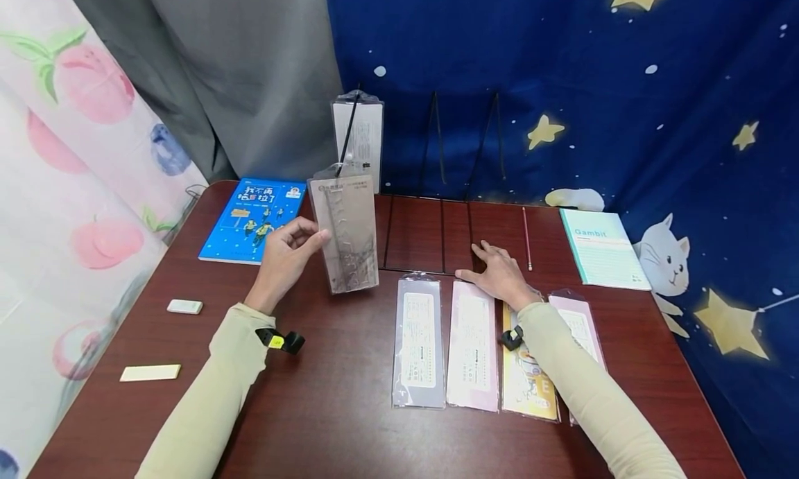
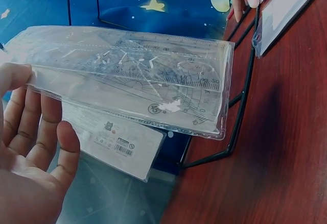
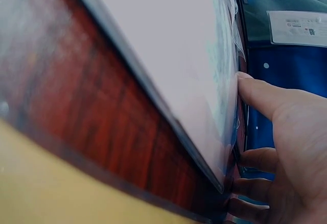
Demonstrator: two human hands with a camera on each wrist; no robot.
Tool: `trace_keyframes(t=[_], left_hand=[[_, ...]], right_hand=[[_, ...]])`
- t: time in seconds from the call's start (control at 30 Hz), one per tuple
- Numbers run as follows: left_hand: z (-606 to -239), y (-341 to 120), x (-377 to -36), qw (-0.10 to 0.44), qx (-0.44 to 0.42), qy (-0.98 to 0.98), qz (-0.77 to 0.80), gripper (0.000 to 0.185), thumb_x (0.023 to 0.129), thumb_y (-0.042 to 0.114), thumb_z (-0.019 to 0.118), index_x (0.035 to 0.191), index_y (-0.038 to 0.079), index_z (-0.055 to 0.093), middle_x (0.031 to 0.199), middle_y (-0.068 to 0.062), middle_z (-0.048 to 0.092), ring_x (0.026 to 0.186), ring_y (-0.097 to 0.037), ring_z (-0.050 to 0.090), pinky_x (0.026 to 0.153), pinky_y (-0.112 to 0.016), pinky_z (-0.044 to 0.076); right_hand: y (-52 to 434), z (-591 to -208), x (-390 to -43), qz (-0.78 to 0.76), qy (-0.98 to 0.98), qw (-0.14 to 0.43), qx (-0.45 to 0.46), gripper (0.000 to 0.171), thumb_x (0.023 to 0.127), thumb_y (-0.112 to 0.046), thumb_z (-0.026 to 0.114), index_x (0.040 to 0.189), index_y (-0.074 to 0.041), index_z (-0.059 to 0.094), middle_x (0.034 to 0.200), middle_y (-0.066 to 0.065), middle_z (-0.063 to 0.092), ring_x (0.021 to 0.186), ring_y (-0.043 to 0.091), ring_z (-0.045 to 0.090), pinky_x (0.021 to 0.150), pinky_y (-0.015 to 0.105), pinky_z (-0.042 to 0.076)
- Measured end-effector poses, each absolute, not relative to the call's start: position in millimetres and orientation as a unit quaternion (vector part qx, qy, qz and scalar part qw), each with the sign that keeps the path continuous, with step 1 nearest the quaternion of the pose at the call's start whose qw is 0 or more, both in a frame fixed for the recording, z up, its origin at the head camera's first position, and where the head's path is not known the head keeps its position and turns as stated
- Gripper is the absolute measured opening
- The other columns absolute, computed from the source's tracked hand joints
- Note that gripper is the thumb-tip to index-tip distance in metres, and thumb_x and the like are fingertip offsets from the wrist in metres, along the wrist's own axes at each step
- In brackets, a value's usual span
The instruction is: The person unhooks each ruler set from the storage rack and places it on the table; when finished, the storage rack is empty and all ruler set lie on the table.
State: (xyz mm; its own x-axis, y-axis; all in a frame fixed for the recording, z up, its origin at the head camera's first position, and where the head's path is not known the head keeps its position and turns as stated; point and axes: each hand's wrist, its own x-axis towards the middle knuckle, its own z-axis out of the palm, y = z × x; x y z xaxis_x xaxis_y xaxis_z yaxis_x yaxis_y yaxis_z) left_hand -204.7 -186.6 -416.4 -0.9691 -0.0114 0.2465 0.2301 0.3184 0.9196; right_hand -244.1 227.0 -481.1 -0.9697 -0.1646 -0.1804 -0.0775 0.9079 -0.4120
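Gripping one clear ruler pouch [image 1: 346,233], left hand [image 1: 286,257]; right hand [image 1: 499,274] flat beside four packets [image 1: 472,344] at lower center.

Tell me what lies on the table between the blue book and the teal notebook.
In the head view, between the blue book and the teal notebook: the black wire rack, the right hand and a thin pen.

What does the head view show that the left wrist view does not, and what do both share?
Only the head view shows the blue book, the green notebook, two erasers and four flat packs on the table. Only the left wrist view shows the ruler markings and protractor scale inside the clear ruler pack. Both show the left hand holding that pack, the wire rack and the right hand.
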Motion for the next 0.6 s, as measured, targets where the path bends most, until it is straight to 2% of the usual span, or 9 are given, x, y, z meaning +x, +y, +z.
trace_keyframes(t=[0.23, 0.43, 0.6], left_hand=[[-415.9, -184.3, -197.6, 0.128, -0.069, -0.798, -0.585, 0.026, 0.098, 0.028, 0.073, 0.104, 0.003, 0.072, 0.090, 0.015, 0.066, 0.081, -0.010, 0.055, 0.069, -0.021, 0.044], [-414.2, -184.0, -191.0, 0.124, -0.066, -0.796, -0.589, 0.025, 0.098, 0.028, 0.073, 0.104, 0.003, 0.071, 0.091, 0.014, 0.066, 0.081, -0.010, 0.055, 0.069, -0.020, 0.044], [-413.4, -185.3, -184.3, 0.133, -0.067, -0.790, -0.595, 0.021, 0.098, 0.022, 0.073, 0.104, 0.003, 0.071, 0.089, 0.013, 0.066, 0.075, -0.010, 0.052, 0.064, -0.021, 0.042]], right_hand=[[227.1, -479.7, -244.4, -0.208, 0.970, 0.105, -0.061, 0.091, 0.093, -0.057, 0.070, 0.163, -0.011, 0.034, 0.171, 0.020, 0.023, 0.157, 0.045, 0.022, 0.125, 0.067, 0.015], [227.6, -479.5, -244.5, -0.210, 0.970, 0.102, -0.064, 0.091, 0.093, -0.058, 0.071, 0.162, -0.011, 0.035, 0.171, 0.020, 0.024, 0.156, 0.045, 0.023, 0.125, 0.066, 0.017], [227.6, -479.7, -244.2, -0.212, 0.970, 0.101, -0.063, 0.091, 0.093, -0.057, 0.071, 0.162, -0.011, 0.035, 0.171, 0.020, 0.024, 0.156, 0.045, 0.023, 0.125, 0.066, 0.017]])
